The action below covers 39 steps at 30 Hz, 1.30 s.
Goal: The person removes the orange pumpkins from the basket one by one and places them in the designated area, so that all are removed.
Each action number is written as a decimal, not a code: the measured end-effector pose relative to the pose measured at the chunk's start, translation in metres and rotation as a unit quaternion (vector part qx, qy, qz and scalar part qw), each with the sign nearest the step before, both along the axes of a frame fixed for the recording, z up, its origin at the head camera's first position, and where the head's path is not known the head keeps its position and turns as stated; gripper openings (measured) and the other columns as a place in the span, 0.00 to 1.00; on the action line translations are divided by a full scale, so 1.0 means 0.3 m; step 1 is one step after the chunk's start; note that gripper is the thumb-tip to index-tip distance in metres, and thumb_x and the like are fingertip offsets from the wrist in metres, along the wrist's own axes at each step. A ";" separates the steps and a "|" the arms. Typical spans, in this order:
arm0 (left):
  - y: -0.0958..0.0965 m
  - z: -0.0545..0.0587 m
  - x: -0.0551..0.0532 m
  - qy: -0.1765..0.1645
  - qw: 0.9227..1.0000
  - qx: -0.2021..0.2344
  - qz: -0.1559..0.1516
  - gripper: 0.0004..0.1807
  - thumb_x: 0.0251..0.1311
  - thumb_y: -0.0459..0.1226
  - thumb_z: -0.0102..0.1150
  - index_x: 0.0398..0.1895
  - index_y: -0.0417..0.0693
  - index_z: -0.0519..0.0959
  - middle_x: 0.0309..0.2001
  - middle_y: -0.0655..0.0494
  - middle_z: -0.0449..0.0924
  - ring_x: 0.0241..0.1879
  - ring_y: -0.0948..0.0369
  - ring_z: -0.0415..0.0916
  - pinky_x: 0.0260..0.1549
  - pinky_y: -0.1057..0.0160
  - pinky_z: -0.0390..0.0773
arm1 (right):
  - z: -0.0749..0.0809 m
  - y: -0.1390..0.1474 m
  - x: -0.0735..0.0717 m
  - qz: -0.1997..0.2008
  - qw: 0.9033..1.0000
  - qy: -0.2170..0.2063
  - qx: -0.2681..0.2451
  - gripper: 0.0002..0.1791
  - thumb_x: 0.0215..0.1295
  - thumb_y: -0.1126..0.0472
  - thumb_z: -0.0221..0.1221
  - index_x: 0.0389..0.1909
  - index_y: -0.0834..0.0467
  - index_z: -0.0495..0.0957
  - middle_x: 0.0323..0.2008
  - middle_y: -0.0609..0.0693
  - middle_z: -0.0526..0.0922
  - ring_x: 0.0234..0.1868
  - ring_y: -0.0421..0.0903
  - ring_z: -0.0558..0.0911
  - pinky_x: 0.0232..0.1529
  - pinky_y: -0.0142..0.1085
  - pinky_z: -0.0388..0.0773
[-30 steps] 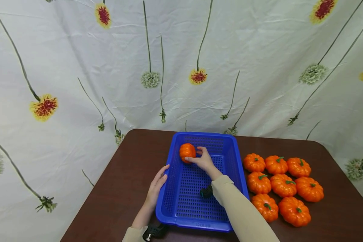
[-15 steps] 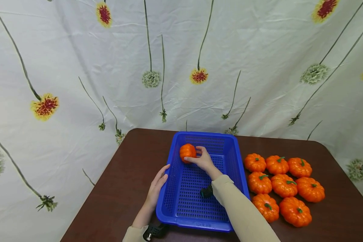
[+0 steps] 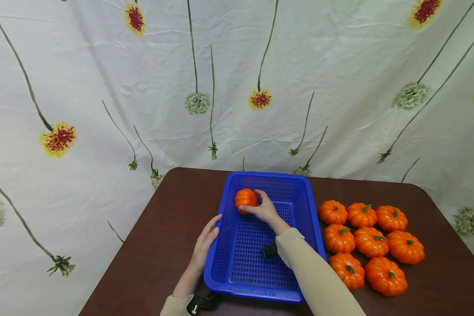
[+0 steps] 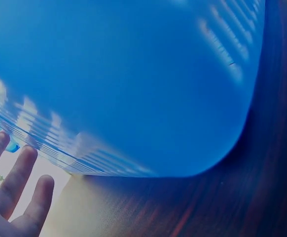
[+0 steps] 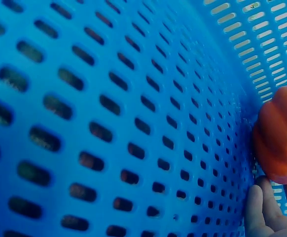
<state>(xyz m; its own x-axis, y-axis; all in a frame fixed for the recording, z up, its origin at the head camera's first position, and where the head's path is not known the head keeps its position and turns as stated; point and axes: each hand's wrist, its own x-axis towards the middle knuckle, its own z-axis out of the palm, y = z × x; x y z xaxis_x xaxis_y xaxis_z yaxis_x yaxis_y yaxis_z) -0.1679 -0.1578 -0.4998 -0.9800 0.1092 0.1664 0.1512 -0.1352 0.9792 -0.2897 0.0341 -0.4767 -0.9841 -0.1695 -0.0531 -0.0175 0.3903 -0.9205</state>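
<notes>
A small orange pumpkin [image 3: 245, 199] is inside the blue plastic basket [image 3: 256, 297], near its far left corner. My right hand [image 3: 265, 210] holds this pumpkin from the right, thumb on the near side and fingers on the far side. In the right wrist view, the pumpkin [image 5: 281, 133] shows close to the slotted wall, with fingertips beneath it. Along the basket's left side rests my left hand [image 3: 204, 243], fingertips at the rim. The left wrist view shows the left hand's fingers [image 4: 22, 168] extended and spread beside the basket's side wall [image 4: 133, 89].
Several orange pumpkins [image 3: 371, 242] with green stems lie in rows right of the basket, on the dark brown table [image 3: 158, 237]. A flower-patterned cloth [image 3: 229, 127] hangs behind the table. Dark wrist cameras [image 3: 269, 250] are strapped to both wrists.
The right thumb and fingers have drawn slightly closer around the pumpkin, which sits a touch lower in the view. The left hand and the basket stay in place.
</notes>
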 end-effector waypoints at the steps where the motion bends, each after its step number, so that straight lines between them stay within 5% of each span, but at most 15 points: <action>1: 0.000 0.000 0.000 0.000 1.000 0.000 0.000 0.24 0.72 0.39 0.37 0.70 0.46 0.58 0.68 0.42 0.57 0.60 0.43 0.61 0.52 0.57 0.70 | 0.001 0.001 0.001 -0.002 1.000 0.001 0.000 0.45 0.51 0.52 0.69 0.66 0.64 0.59 0.62 0.63 0.66 0.58 0.58 0.70 0.56 0.51 0.68; 20: 0.001 -0.005 -0.004 0.004 1.000 -0.004 0.006 0.25 0.72 0.40 0.38 0.70 0.45 0.58 0.67 0.42 0.57 0.59 0.49 0.63 0.51 0.61 0.70 | 0.057 0.014 -0.020 -0.035 0.999 -0.010 -0.033 0.44 0.52 0.53 0.67 0.68 0.61 0.58 0.61 0.63 0.65 0.57 0.58 0.69 0.54 0.51 0.69; 39: 0.000 -0.008 -0.006 0.003 1.000 0.004 0.006 0.25 0.72 0.39 0.38 0.70 0.44 0.58 0.68 0.42 0.57 0.58 0.56 0.65 0.51 0.62 0.71 | 0.272 0.067 0.029 -0.007 0.995 -0.050 -0.080 0.44 0.54 0.50 0.66 0.69 0.54 0.57 0.62 0.61 0.63 0.58 0.57 0.68 0.56 0.52 0.67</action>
